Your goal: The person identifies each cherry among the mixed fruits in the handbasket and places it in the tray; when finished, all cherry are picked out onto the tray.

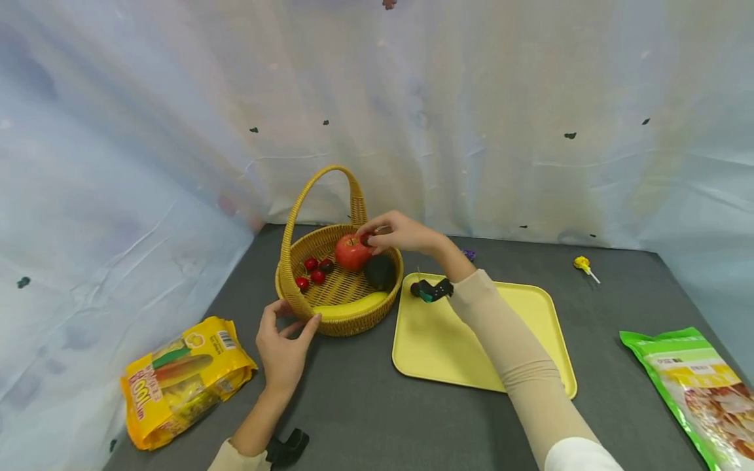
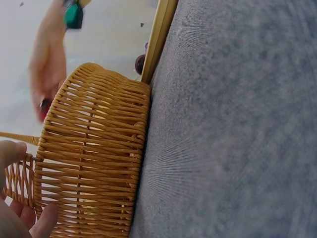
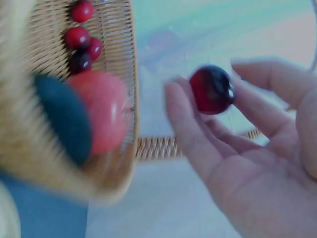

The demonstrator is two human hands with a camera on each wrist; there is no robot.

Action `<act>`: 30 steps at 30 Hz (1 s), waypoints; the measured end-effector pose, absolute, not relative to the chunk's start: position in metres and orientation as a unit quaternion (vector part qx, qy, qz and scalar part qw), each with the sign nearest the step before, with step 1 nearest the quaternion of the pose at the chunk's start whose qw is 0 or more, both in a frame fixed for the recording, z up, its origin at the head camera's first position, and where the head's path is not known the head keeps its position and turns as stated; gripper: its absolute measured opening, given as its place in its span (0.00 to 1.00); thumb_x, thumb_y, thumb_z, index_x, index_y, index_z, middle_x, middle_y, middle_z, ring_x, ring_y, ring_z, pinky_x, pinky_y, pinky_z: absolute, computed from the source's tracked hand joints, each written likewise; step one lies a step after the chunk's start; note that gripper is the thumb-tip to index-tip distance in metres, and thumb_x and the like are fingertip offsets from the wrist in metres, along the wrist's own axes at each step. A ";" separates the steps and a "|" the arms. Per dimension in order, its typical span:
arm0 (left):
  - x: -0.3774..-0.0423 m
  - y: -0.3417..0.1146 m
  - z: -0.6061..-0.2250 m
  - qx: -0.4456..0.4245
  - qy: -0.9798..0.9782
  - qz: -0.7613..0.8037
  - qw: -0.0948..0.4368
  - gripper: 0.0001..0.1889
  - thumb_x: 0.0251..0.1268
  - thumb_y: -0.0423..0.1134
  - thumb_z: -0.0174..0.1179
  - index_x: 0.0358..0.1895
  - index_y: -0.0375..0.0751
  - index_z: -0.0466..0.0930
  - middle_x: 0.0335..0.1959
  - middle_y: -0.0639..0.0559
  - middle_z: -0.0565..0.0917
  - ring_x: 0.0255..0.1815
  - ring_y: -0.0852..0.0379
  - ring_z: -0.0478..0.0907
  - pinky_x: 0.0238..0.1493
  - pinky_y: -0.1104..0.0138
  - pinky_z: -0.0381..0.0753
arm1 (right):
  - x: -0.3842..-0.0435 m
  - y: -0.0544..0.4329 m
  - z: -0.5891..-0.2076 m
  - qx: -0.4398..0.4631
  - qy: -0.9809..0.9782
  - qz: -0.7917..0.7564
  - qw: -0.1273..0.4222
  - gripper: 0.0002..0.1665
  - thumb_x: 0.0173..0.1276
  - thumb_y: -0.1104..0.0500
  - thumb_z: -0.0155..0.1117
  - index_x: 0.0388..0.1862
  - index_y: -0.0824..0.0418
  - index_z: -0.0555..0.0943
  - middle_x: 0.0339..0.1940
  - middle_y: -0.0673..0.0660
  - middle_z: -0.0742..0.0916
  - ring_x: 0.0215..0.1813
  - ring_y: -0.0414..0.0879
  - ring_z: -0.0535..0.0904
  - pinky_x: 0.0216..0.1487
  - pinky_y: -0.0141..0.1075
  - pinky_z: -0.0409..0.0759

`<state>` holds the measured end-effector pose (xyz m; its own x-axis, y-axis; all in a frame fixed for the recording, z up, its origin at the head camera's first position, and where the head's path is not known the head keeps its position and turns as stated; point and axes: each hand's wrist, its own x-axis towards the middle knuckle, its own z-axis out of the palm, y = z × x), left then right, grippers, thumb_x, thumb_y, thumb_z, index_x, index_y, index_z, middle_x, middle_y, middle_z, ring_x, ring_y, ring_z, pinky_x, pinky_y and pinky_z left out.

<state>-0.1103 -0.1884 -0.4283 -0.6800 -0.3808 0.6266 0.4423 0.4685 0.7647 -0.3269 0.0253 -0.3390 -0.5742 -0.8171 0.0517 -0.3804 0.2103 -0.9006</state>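
A woven basket point(image 1: 356, 325) with a tall handle stands at the centre left. Inside lie a red apple point(image 1: 350, 255), a dark green avocado point(image 1: 379, 273), a banana point(image 1: 353, 306) and several cherries point(image 1: 318, 277). My left hand point(image 1: 284, 347) grips the near side of the basket where the handle meets the rim; in the left wrist view its fingers wrap the wicker point(image 2: 94, 158). Over the far right part of the basket, beside the apple, my right hand point(image 1: 406, 234) pinches a dark red cherry point(image 3: 212, 90) between thumb and fingers.
Right of the basket lies a yellow tray point(image 1: 453, 350) bearing a dark cherry point(image 1: 415, 289). A yellow packet point(image 1: 185, 379) is at the left, a green-edged bag point(image 1: 701, 392) at the right. Farther back are a yellow lollipop point(image 1: 582, 263) and a purple item point(image 1: 468, 254), partly hidden.
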 end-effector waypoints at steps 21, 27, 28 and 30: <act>-0.108 -0.187 -0.427 -0.018 -0.753 -0.523 0.398 0.23 0.51 0.20 0.72 0.52 0.22 0.74 0.43 0.35 0.77 0.47 0.55 0.75 0.41 0.64 0.88 | -0.287 0.127 -0.437 -0.259 0.873 -0.407 0.070 0.19 0.60 0.69 0.73 0.50 0.72 0.84 0.41 0.63 0.88 0.37 0.52 0.83 0.38 0.41 0.84; -0.108 -0.187 -0.426 -0.016 -0.752 -0.524 0.399 0.24 0.51 0.20 0.72 0.52 0.22 0.75 0.43 0.35 0.77 0.47 0.55 0.75 0.41 0.64 0.88 | -0.286 0.126 -0.442 -0.253 0.882 -0.392 0.074 0.17 0.60 0.68 0.74 0.48 0.72 0.85 0.37 0.61 0.88 0.32 0.46 0.79 0.32 0.34 0.79; -0.108 -0.187 -0.426 -0.016 -0.753 -0.524 0.398 0.24 0.51 0.20 0.72 0.52 0.22 0.75 0.43 0.35 0.77 0.47 0.55 0.75 0.41 0.64 0.88 | -0.285 0.126 -0.442 -0.253 0.882 -0.390 0.076 0.16 0.60 0.68 0.73 0.47 0.72 0.85 0.37 0.61 0.88 0.32 0.46 0.79 0.32 0.34 0.78; -0.108 -0.187 -0.426 -0.015 -0.753 -0.524 0.398 0.24 0.51 0.20 0.72 0.52 0.22 0.75 0.43 0.35 0.77 0.47 0.55 0.75 0.41 0.63 0.88 | -0.284 0.126 -0.442 -0.250 0.883 -0.389 0.079 0.15 0.60 0.69 0.73 0.47 0.73 0.84 0.37 0.62 0.88 0.32 0.46 0.79 0.32 0.35 0.78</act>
<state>-0.1079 -0.1870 -0.4261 -0.6834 -0.3939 0.6146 0.4386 0.4514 0.7771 -0.2844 0.1255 -0.4419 -0.8627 -0.5028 0.0542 -0.3795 0.5727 -0.7267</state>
